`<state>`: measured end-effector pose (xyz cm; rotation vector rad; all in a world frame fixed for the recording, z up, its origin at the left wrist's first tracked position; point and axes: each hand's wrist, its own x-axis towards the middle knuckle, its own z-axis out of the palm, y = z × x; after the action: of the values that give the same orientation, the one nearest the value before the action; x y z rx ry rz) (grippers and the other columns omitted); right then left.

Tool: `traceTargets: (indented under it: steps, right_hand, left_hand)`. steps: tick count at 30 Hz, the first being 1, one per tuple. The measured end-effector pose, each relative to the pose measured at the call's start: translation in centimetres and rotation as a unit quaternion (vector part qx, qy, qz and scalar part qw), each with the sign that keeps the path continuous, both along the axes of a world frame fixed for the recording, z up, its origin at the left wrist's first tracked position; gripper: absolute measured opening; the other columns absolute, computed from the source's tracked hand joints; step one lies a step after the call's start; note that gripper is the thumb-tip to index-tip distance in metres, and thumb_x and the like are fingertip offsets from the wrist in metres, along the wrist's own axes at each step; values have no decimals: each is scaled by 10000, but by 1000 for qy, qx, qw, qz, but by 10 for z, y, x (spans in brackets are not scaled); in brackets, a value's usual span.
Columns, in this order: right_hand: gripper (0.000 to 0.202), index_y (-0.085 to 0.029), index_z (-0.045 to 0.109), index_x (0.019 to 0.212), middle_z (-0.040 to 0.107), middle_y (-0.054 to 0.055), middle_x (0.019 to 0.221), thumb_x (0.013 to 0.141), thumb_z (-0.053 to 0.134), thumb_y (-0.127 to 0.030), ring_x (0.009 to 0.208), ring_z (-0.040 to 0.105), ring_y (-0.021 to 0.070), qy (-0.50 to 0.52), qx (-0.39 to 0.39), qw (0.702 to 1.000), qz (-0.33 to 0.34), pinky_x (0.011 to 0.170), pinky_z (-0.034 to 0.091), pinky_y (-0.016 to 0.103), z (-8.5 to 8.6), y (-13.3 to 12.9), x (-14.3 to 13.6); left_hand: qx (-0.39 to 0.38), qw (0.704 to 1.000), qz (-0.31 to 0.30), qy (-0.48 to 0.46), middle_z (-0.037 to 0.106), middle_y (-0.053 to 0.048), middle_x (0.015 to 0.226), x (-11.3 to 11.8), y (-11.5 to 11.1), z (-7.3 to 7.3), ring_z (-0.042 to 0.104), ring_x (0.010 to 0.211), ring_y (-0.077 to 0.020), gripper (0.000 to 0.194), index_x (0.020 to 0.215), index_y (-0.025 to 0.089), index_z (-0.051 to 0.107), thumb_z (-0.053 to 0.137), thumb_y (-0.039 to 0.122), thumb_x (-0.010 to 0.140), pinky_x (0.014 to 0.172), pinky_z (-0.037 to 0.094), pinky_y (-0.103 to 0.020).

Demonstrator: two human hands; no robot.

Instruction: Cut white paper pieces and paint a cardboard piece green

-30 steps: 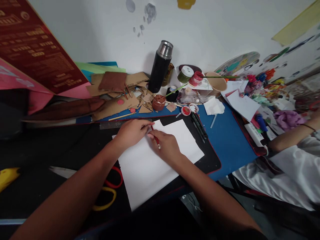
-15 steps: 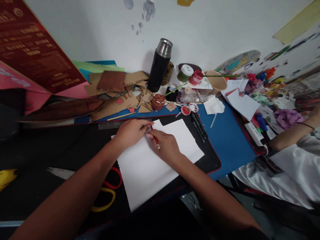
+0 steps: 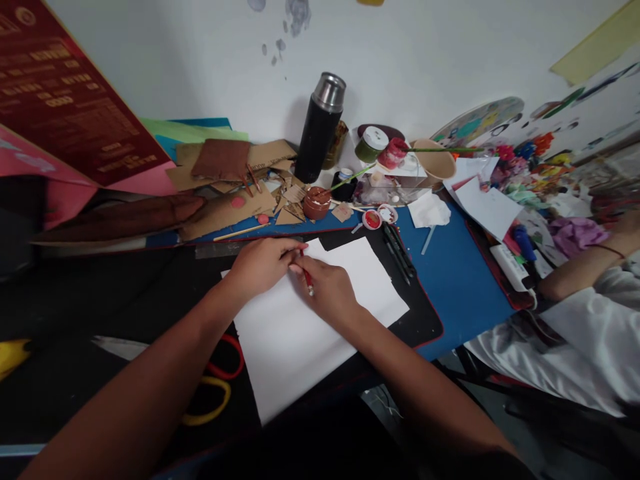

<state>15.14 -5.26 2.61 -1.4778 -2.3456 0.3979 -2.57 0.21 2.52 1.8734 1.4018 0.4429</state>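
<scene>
A white sheet of paper (image 3: 287, 353) with a notched far edge lies on the black mat. My right hand (image 3: 330, 287) is closed on a red pencil (image 3: 309, 283), its eraser end pointing back toward me. My left hand (image 3: 263, 265) rests at the sheet's far left part, its thumb and fingers pressed together close to the pencil, touching or nearly touching my right fingertips. What the left fingers grip, if anything, is hidden. The pencil's tip is covered by my hands.
Scissors with red and yellow handles (image 3: 206, 401) lie left of the paper. Black pens (image 3: 397, 253) lie to its right. Behind stand a black flask (image 3: 320, 130), a brown paint jar (image 3: 317, 203) and cardboard scraps (image 3: 235, 212). A person's arm (image 3: 583, 270) is at far right.
My right hand has shifted slightly left, and the pencil's eraser end has moved a little left and stands more upright. My left hand has barely moved.
</scene>
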Motion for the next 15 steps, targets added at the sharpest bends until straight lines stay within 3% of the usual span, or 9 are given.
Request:
traceTargets:
  steps: [15]
  right_hand:
    - [327, -202, 706, 1043, 772, 61, 862, 1165, 438, -342, 697, 671, 196, 34, -8, 999, 4, 631, 406, 298, 0, -8, 7]
  left_hand:
    - [18, 1000, -4, 3, 833, -19, 1282, -1, 1, -4, 769, 1182, -268, 383, 1272, 341, 823, 553, 246, 1018, 1033, 569, -395]
